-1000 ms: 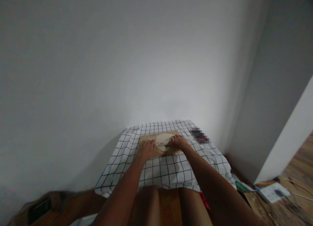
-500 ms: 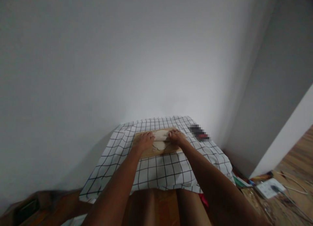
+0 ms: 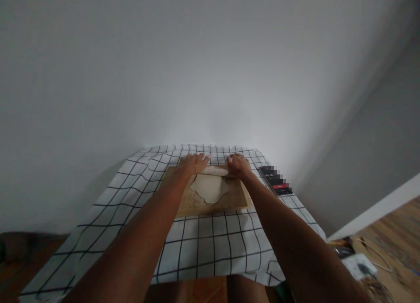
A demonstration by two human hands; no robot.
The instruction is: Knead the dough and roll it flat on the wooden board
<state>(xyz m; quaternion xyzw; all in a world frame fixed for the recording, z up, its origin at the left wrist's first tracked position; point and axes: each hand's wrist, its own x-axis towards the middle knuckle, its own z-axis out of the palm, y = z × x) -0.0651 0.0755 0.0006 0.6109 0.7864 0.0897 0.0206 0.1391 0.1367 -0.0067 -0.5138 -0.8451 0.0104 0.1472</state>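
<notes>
A flat, uneven sheet of pale dough (image 3: 210,189) lies on a wooden board (image 3: 236,199). Across the dough's far edge rests a flour-dusted rolling pin (image 3: 215,171). My left hand (image 3: 194,164) is curled over the pin's left end, fingers pointing away from me. Over its right end, my right hand (image 3: 238,165) is closed with bent knuckles. Both hands hide the ends of the pin, and its middle shows between them.
Under the board is a white tablecloth with black grid lines (image 3: 205,237). A phone (image 3: 275,180), partly pixelated, lies to the right of the board. A wall stands behind the table. On the floor at lower right are a white power strip (image 3: 359,266) and cables.
Both hands have pushed the rolling pin away from me to the dough's far edge, uncovering more of the sheet. The camera view has also shifted, and the table appears larger.
</notes>
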